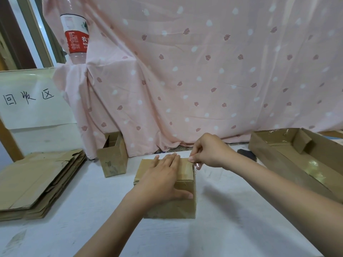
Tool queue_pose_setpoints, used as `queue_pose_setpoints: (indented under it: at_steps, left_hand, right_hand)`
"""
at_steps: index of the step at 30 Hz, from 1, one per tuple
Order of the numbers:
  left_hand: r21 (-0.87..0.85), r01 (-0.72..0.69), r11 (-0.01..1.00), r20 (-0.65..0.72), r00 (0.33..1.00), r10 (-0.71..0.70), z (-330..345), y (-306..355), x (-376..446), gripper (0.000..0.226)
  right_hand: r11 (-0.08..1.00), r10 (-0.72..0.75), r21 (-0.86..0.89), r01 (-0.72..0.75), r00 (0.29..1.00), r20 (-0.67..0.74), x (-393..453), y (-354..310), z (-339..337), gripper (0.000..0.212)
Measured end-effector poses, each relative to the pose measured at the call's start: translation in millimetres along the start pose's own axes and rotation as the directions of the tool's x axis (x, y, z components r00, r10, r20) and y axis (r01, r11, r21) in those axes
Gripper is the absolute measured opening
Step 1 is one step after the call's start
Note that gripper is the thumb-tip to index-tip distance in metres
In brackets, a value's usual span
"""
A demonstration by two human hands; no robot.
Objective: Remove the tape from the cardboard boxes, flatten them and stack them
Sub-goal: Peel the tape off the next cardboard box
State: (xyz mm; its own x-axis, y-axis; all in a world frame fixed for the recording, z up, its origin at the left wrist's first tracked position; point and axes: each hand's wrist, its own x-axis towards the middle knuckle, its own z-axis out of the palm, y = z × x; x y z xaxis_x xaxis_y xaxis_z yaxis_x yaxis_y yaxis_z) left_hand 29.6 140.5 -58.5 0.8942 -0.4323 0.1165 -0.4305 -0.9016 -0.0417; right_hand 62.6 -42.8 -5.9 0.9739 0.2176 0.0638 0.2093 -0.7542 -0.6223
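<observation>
White table [232,210] | left hand [163,177] flat on box [178,208] | right hand [207,151] pinches tape [197,165] (far-right corner)

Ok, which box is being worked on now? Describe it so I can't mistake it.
On the white table, in front of the pink curtain, it is the closed box at centre. Unlike the open box behind it, the left hand presses its top while the right hand pinches at its far corner.
</observation>
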Motion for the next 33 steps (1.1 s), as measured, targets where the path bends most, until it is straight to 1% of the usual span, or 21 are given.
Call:
queue_pose_setpoints:
  at_steps: [3,4,7,9,11,13,16,19,22,24,26,28,30,31,32,33]
  left_hand:
    - [-0.001,-0.016,1.0,-0.049,0.999,0.016,-0.9,2.4,0.4,0.107]
    - [-0.003,-0.019,1.0,-0.058,0.998,0.019,-1.0,3.0,-0.2,0.105]
    - [-0.006,-0.011,1.0,-0.056,0.998,0.011,-0.5,1.6,-1.4,0.106]
    - [0.001,-0.004,1.0,-0.054,0.999,0.004,-0.7,0.7,-1.2,0.108]
    - [0.001,0.005,1.0,-0.05,0.999,-0.004,-1.1,0.8,-0.5,0.107]
    - [0.0,-0.001,1.0,-0.044,0.999,0.001,-1.7,1.9,0.8,0.105]
    - [0.005,-0.012,1.0,-0.032,0.999,0.012,-2.6,3.1,2.7,0.105]
    - [0.008,-0.016,1.0,-0.018,1.0,0.016,-4.3,4.0,5.5,0.108]
    - [0.006,-0.018,1.0,-0.017,1.0,0.018,-5.3,3.4,5.1,0.107]
    - [0.01,-0.017,1.0,-0.02,1.0,0.018,-5.3,3.2,3.6,0.108]
    - [0.015,-0.018,1.0,-0.022,1.0,0.019,-5.8,4.1,2.6,0.108]
    - [0.015,-0.019,1.0,-0.026,0.999,0.019,-6.7,5.4,3.2,0.106]
    - [0.012,-0.014,1.0,-0.025,1.0,0.014,-7.2,6.4,4.1,0.103]
    - [0.011,-0.012,1.0,-0.024,1.0,0.012,-7.2,6.6,4.4,0.103]
    - [0.01,-0.012,1.0,-0.023,1.0,0.012,-7.3,6.9,4.2,0.104]
    - [0.008,-0.013,1.0,-0.024,1.0,0.013,-6.9,7.0,4.0,0.104]
  right_hand:
    - [0.983,0.027,0.18,-0.036,0.998,0.05,3.4,7.6,-4.8,0.006]
    - [0.976,0.033,0.213,-0.046,0.997,0.064,3.7,8.9,-6.1,0.005]
    - [0.962,0.035,0.268,-0.054,0.996,0.077,5.0,10.8,-4.4,0.006]
    - [0.962,0.01,0.271,-0.024,0.999,0.053,6.4,13.2,-0.9,0.008]
    - [0.982,-0.048,0.182,0.043,0.999,0.024,6.1,14.2,0.9,0.013]
    - [0.994,-0.092,0.068,0.088,0.995,0.045,3.5,12.5,-2.7,0.019]
    - [0.977,-0.165,-0.121,0.174,0.983,0.083,2.9,4.6,-11.2,0.019]
    - [0.91,-0.216,-0.326,0.257,0.964,0.156,10.6,-7.7,-15.9,0.013]
    - [0.827,-0.249,-0.448,0.339,0.936,0.249,17.9,-18.9,-15.0,0.01]
    - [0.771,-0.266,-0.516,0.372,0.925,0.269,18.1,-22.3,-12.5,0.007]
    - [0.718,-0.274,-0.586,0.375,0.927,0.258,15.9,-22.9,-9.8,0.005]
    - [0.662,-0.274,-0.652,0.37,0.929,0.248,13.0,-22.1,-6.7,0.011]
    - [0.59,-0.296,-0.709,0.386,0.921,0.255,10.8,-19.0,-2.7,0.027]
    - [0.556,-0.307,-0.729,0.399,0.914,0.266,9.2,-17.8,-1.0,0.03]
    - [0.543,-0.313,-0.735,0.406,0.91,0.271,9.0,-16.5,0.4,0.029]
    - [0.564,-0.311,-0.723,0.398,0.914,0.261,9.5,-15.3,1.5,0.025]
